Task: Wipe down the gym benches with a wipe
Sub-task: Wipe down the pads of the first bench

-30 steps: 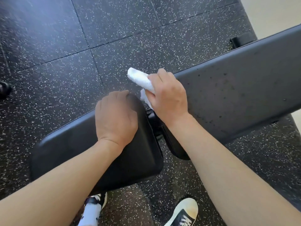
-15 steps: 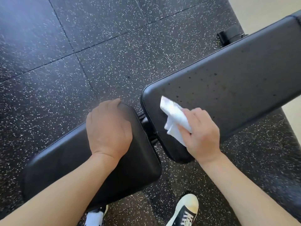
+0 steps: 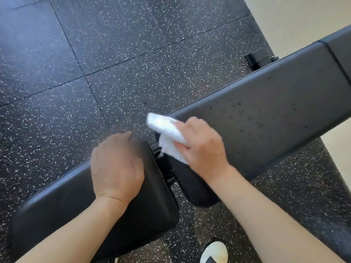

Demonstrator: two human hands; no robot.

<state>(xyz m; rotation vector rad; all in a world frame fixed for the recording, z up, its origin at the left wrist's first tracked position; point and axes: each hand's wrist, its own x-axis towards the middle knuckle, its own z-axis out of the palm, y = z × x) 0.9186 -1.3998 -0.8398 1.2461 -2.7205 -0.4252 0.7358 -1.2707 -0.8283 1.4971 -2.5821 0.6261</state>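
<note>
A black padded gym bench runs across the view in two parts. Its long back pad (image 3: pixel 266 126) reaches up to the right and carries small dark specks. Its shorter seat pad (image 3: pixel 62 209) lies lower left. My right hand (image 3: pixel 203 149) grips a crumpled white wipe (image 3: pixel 167 137) and presses it on the back pad's left end, near the far edge. My left hand (image 3: pixel 115 166) rests flat, palm down, on the seat pad's far right corner, fingers together and curled over the edge. A narrow gap with a metal hinge (image 3: pixel 165 168) separates the two pads.
Black rubber floor tiles with white flecks (image 3: pixel 114 63) surround the bench. A black bench foot (image 3: pixel 256 60) sticks out behind the back pad at upper right, near a pale wall (image 3: pixel 303 16). The toe of a white shoe (image 3: pixel 214 251) shows at the bottom edge.
My right hand has swept the wipe from the near side of the back pad's end back up to its far edge. My left hand has stayed on the seat pad.
</note>
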